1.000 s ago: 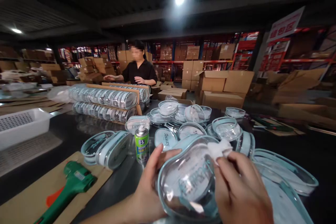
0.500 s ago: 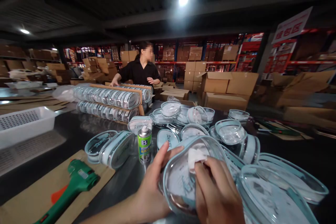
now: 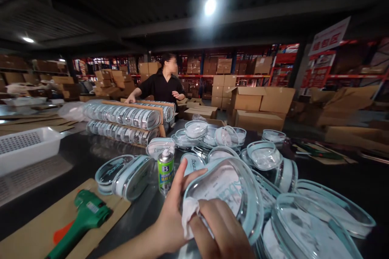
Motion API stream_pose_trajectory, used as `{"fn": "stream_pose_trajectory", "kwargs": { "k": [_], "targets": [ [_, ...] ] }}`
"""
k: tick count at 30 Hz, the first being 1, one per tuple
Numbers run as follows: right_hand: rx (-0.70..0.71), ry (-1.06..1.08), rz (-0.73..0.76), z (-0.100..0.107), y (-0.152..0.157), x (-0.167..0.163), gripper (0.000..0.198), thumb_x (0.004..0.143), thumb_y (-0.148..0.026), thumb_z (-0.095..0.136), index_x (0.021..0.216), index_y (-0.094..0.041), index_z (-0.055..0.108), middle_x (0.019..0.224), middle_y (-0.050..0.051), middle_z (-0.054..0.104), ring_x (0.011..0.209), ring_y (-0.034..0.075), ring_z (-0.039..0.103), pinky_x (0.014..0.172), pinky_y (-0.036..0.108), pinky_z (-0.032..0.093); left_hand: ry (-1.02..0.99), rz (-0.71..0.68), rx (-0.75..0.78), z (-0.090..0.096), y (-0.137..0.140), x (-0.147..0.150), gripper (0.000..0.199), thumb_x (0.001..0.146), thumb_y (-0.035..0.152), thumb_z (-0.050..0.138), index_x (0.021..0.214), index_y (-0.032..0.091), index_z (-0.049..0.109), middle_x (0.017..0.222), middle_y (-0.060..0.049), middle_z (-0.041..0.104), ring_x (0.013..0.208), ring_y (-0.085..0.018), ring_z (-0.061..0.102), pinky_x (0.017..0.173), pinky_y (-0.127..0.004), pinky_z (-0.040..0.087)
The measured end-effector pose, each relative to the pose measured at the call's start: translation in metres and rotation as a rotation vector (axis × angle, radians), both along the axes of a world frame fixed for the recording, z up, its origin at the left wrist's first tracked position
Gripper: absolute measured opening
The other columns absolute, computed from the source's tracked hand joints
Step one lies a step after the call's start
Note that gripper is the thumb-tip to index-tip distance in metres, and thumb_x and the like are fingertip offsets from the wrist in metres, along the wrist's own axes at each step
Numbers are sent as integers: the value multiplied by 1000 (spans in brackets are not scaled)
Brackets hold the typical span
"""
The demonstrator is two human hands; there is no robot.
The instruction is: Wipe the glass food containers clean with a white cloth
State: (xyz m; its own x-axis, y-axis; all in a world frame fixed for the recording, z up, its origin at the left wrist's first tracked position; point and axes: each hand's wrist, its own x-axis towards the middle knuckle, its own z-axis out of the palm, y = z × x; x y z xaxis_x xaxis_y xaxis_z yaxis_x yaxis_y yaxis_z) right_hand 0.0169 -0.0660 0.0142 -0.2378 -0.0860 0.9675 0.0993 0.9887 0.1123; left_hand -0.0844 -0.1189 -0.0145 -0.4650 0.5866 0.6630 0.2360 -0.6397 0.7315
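Taking the held case as the clock's centre, a white basket [image 3: 33, 153] stands between nine and ten o'clock. At nine, a green glue gun [image 3: 91, 212] lies on a cardboard sheet [image 3: 27, 232]; hot glue, if any is in it, could mark a case set down too close. Stacked rows of cases [image 3: 127, 113] sit near ten, with a co-worker [image 3: 165, 83] behind. The spray can [image 3: 165, 174], also about ten, is upright just beside the left hand [image 3: 168, 218]; a swing of that wrist could topple it.

The left hand props the case's left side, two digits spread wide, the rest hidden. The right hand [image 3: 223, 230] pinches a white wipe [image 3: 189, 215] narrowly at seven. Between them, the clear-walled held case [image 3: 219, 182] tilts, print upward; lopsided pressure could twist it loose, and grit in the wipe could scratch the plastic.

Loose cases [image 3: 306, 226] crowd in from twelve to four; an elbow brushing them could start a slide.
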Motion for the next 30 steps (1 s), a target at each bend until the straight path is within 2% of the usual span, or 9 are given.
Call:
{"fn": "stream_pose_trajectory", "kwargs": {
  "k": [3,6,9,13,19,23,25,28,30],
  "targets": [
    [-11,-130,-45,10,15,18,18,88,-6,44,84,-17,58,84,6,59,74,18,50,65,31,40,-39,-44,79,-9,7,6,103,66,22,85,147,41,26,136,-6,60,118,-25,62,103,-37,49],
    [2,-163,-146,23,42,42,21,89,-6,41,96,-13,60,95,11,58,86,21,53,75,33,46,-11,-111,148,-12,10,12,105,57,21,91,143,44,35,134,-6,62,120,-26,61,102,-35,49],
    [16,-109,-312,32,70,60,20,90,-9,40,89,-13,59,91,12,58,83,23,53,72,36,48,-8,-116,141,-7,8,14,106,55,17,92,141,46,37,130,-6,64,119,-26,61,100,-36,50],
    [11,-88,-352,35,85,67,22,92,-15,37,81,-18,56,86,9,58,78,22,55,67,35,49,-102,1,137,1,6,7,118,47,18,95,142,47,31,126,-4,67,114,-26,64,97,-37,54],
    [-45,-98,-230,33,62,53,22,90,-6,39,84,-18,57,83,6,57,76,19,56,66,30,47,-157,275,169,15,4,-12,127,48,25,95,148,41,19,128,-5,65,116,-28,63,100,-41,53],
    [-77,-147,-113,18,41,34,20,89,-5,42,90,-17,58,86,6,57,79,18,55,71,29,46,-164,438,141,25,1,-21,133,44,27,95,150,35,15,130,-8,63,114,-28,64,98,-39,53],
    [-40,-156,-48,9,30,23,21,87,-3,42,89,-17,58,84,6,57,76,17,54,69,28,44,-136,474,148,26,0,-22,129,46,28,94,150,34,17,131,-7,63,116,-27,63,98,-38,53],
    [10,-141,-66,1,12,11,22,85,0,43,84,-17,56,79,5,57,70,17,53,64,28,43,-100,466,177,25,2,-21,119,51,26,92,148,36,23,132,-5,62,118,-26,62,98,-35,53],
    [-43,-169,-36,2,2,11,24,85,1,42,81,-18,55,73,3,54,66,15,52,61,25,42,-94,438,202,23,3,-19,113,53,23,91,146,37,28,133,-4,62,119,-25,61,98,-33,53]
  ]
}}
